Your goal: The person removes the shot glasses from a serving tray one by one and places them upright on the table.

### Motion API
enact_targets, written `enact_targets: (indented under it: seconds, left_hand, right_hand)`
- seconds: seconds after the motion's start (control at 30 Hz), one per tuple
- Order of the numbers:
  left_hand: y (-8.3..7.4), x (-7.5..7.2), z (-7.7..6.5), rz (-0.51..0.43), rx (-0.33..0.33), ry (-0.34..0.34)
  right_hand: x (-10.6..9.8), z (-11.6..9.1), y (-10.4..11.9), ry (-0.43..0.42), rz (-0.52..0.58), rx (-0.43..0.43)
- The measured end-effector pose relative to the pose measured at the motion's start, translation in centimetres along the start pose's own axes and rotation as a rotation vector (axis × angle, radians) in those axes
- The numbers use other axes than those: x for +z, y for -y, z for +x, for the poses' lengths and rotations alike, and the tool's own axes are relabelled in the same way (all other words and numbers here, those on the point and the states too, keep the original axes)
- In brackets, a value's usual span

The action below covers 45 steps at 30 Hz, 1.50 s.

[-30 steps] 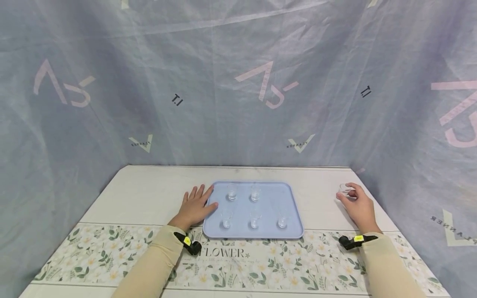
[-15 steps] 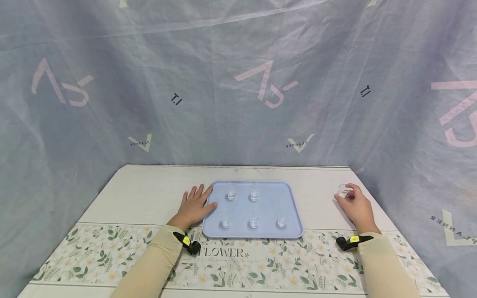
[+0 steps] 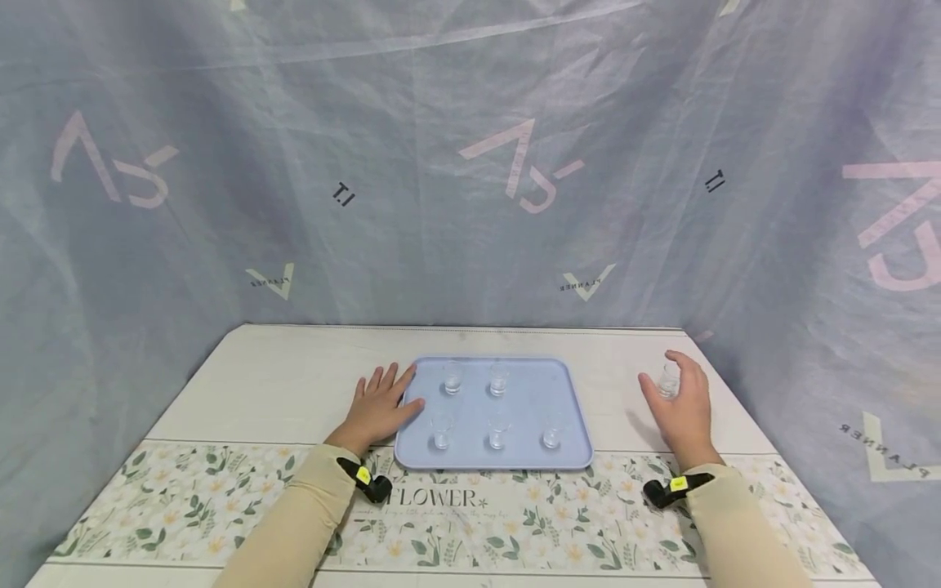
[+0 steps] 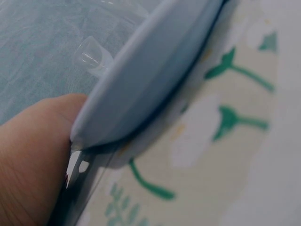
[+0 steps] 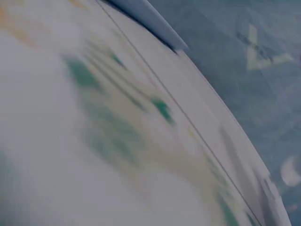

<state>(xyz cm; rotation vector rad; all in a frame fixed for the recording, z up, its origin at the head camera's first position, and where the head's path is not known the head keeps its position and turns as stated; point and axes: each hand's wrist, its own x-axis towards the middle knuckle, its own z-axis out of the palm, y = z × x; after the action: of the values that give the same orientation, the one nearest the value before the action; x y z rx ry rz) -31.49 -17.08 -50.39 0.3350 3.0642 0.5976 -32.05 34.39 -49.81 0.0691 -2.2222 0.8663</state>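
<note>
A light blue tray [image 3: 529, 408] lies on the table with several small clear shot glasses on it. At its back stand two, the left one [image 3: 452, 380] and the right one [image 3: 498, 380]; three stand along the front, among them a glass at the right [image 3: 551, 435]. My left hand [image 3: 378, 410] lies with spread fingers beside the tray's left edge, thumb over the rim. In the left wrist view the thumb [image 4: 42, 127] meets the tray rim [image 4: 141, 75]. Right of the tray, my right hand [image 3: 684, 400] has thumb and index finger parted, with another shot glass [image 3: 668, 381] showing in the gap.
The white table [image 3: 294, 376] carries a floral printed band [image 3: 243, 506] along its near side. Grey-blue cloth [image 3: 412, 204] hangs behind and at both sides. Black camera mounts sit on both wrists, the right one [image 3: 672, 490] above the floral band.
My right thumb and fingers have spread off the shot glass they were pinching, and that hand has shifted slightly left. The left hand keeps its place by the tray.
</note>
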Motion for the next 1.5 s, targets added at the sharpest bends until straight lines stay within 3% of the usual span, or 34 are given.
enact_targets:
  seconds: [0.17, 0.33, 0.53, 0.73, 1.13, 1.33, 1.5]
  left_hand:
    - [0.1, 0.1, 0.1, 0.006, -0.002, -0.001]
    - [0.0, 0.1, 0.3, 0.008, -0.004, -0.009]
    - [-0.2, 0.2, 0.6, 0.014, -0.005, -0.009]
    - [-0.2, 0.3, 0.3, 0.015, -0.009, -0.003]
    - [0.0, -0.2, 0.1, 0.017, -0.017, -0.004]
    - [0.5, 0.6, 0.6, 0.006, -0.017, -0.005]
    - [0.9, 1.2, 0.9, -0.004, -0.012, -0.013]
  right_hand:
    - [1.8, -1.2, 2.4, 0.059, 0.189, -0.064]
    - [2.9, -2.5, 5.0, 0.291, 0.444, -0.091]
    - [3.5, -3.7, 6.5, 0.541, 0.606, -0.236]
    - [4.1, -4.6, 7.4, 0.712, 0.753, -0.320]
    - [4.3, -4.8, 8.7, 0.719, 0.624, -0.320]
    - [3.9, -5.0, 9.4, 0.710, 0.484, -0.272]
    - [4.5, -5.2, 8.5, 0.733, 0.471, -0.242]
